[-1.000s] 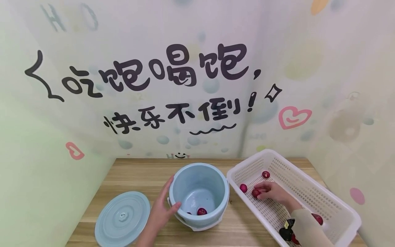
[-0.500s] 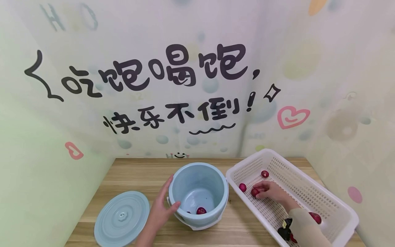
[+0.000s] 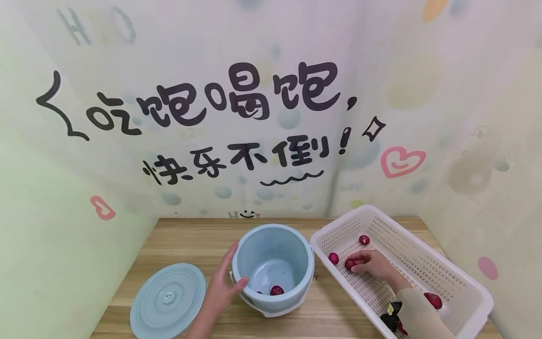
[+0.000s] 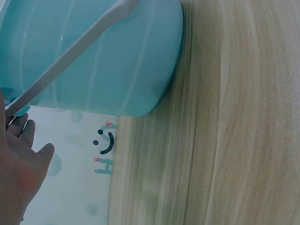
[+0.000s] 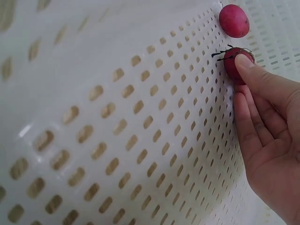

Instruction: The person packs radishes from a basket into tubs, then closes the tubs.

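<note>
My left hand (image 3: 222, 285) rests spread against the left side of a light blue bucket (image 3: 275, 235), fingers fairly straight and thumb at the rim. The left wrist view shows the bucket's pale handle (image 4: 70, 54) crossing beside these fingers. Inside the bucket lies a red radish (image 3: 277, 290), with part of another at the near wall. In a white perforated basket (image 3: 470, 294) at the right, my right hand (image 3: 378, 267) pinches a dark red radish (image 5: 234, 65) between thumb and fingers. Thin dark stems stick out of it. A brighter radish (image 5: 234, 21) lies just beyond.
A round light blue lid (image 3: 169, 299) lies on the wooden table (image 3: 195, 235) left of the bucket. More radishes sit in the basket, one near the back (image 3: 364, 240) and another by the right sleeve (image 3: 433, 300). A printed curtain-like wall (image 3: 254, 197) stands behind the table.
</note>
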